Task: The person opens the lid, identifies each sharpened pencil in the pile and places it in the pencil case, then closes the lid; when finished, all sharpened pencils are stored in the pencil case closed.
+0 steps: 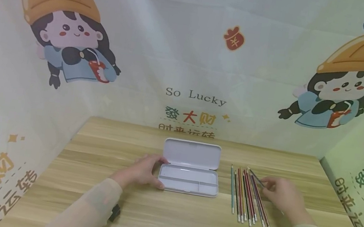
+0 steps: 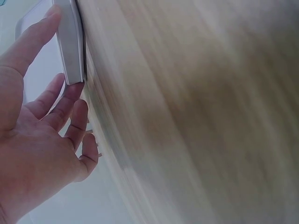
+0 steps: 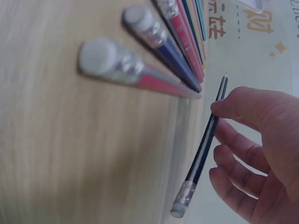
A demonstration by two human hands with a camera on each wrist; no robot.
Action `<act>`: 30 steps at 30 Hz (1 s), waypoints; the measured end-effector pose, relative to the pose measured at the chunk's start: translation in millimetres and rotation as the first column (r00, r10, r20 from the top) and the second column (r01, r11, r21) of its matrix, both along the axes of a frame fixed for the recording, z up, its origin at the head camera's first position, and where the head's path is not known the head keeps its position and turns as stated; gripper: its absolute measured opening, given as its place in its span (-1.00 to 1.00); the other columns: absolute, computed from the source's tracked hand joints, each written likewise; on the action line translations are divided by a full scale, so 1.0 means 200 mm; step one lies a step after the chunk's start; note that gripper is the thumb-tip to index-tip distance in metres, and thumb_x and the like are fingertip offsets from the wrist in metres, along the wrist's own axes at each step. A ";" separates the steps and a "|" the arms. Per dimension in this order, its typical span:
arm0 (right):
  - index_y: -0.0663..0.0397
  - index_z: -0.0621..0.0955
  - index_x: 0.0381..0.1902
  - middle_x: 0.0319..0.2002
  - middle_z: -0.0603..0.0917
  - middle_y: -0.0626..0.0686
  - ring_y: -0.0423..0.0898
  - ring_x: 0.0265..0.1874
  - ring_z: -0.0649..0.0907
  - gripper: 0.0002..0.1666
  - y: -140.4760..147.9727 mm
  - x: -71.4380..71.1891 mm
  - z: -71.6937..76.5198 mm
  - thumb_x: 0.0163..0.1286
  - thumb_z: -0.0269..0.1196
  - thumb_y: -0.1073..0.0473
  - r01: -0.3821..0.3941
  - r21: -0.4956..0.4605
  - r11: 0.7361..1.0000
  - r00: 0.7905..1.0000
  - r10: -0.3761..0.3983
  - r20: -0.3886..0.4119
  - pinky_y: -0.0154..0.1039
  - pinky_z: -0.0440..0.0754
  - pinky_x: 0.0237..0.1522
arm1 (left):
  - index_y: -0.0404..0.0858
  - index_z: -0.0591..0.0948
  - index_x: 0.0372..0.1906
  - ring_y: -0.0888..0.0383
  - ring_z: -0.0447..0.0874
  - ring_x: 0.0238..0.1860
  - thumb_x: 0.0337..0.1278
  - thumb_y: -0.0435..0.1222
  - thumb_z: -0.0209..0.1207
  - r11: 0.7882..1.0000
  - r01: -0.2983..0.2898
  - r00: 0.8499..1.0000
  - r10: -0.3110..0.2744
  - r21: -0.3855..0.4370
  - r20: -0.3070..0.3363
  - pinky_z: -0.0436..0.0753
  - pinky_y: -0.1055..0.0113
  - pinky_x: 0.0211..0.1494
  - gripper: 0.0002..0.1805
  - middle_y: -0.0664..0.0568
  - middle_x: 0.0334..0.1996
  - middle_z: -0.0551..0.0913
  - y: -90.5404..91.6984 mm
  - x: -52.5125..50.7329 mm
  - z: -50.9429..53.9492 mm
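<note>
Closest to the person, the eraser ends of the loose graphite pencils (image 1: 247, 200) fan out on the tabletop (image 1: 180, 222), just to the right of the pencil case; they lie crowded together, so a brush of the knuckles could set some rolling or spread the fan wider. Beside them, the right hand (image 1: 283, 195) pinches one dark, silver-striped pencil (image 3: 202, 147) between thumb and forefinger, the other fingers loosely bent and apart from it. That narrow hold leaves the eraser end jutting free, so the pencil could pivot or slip if the pinch eases, or its point could snag the neighbouring tips. Across from it, the left hand (image 1: 142, 170) spans the left end of the case's tray (image 1: 179, 185), thumb at the near corner and fingertips at the far one; should that grasp slacken, a knock could skid the light-looking case. Inside the tray, the short cross divider (image 1: 199, 186) cuts up the near strip, so a pencil lowered there would probably ride up on it and lie tilted. Farther back, the hinged lid (image 1: 192, 153) stands tipped away; a bump on it might rock the tray or swing it down.
</note>
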State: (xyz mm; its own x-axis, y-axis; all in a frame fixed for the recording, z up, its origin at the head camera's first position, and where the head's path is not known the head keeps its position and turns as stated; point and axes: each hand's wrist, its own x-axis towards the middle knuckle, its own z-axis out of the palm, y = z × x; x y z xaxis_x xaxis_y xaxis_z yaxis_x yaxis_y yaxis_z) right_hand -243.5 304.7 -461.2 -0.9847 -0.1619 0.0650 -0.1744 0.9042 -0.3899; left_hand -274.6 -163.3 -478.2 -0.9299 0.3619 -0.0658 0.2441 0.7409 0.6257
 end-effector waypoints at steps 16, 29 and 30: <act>-0.12 0.80 -0.03 -0.20 0.82 0.01 -0.21 -0.39 0.63 -0.73 -0.20 -0.02 0.03 0.31 0.39 0.12 -0.108 0.007 0.994 0.991 0.108 -0.076 -0.26 0.59 -0.44 | -0.08 0.56 0.26 -0.10 0.43 0.38 -0.37 -0.07 0.68 1.000 -0.007 1.000 0.007 -0.008 0.017 0.23 -0.25 0.54 -0.10 -0.02 0.32 0.58 0.00 0.00 0.00; -0.19 0.84 -0.20 -0.16 0.83 0.00 -0.02 -0.16 0.75 -0.81 -0.44 -0.09 0.01 0.23 0.47 0.19 -0.263 0.015 0.965 0.946 0.261 -0.192 0.05 0.74 -0.03 | -0.09 0.57 0.26 -0.11 0.43 0.38 -0.35 -0.10 0.68 1.000 0.008 1.000 -0.008 -0.013 0.006 0.25 -0.23 0.53 -0.12 -0.02 0.31 0.59 0.00 0.00 0.01; -0.19 0.84 -0.20 -0.20 0.83 -0.03 -0.08 -0.22 0.73 -0.81 -0.46 -0.10 0.01 0.22 0.48 0.20 -0.276 0.010 0.961 0.943 0.273 -0.193 -0.03 0.74 -0.09 | -0.09 0.57 0.25 -0.11 0.44 0.37 -0.36 -0.10 0.68 1.000 0.009 1.000 -0.009 -0.014 0.002 0.26 -0.24 0.52 -0.12 -0.02 0.30 0.59 0.00 0.00 0.01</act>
State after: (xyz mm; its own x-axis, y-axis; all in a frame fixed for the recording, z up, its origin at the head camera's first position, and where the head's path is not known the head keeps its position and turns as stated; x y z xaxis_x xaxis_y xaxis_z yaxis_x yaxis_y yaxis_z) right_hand -262.6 212.3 -459.8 -0.8712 -0.4213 0.2522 -0.4873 0.8045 -0.3394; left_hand -274.6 -163.6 -475.3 -0.9264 0.3695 -0.0724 0.2499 0.7472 0.6158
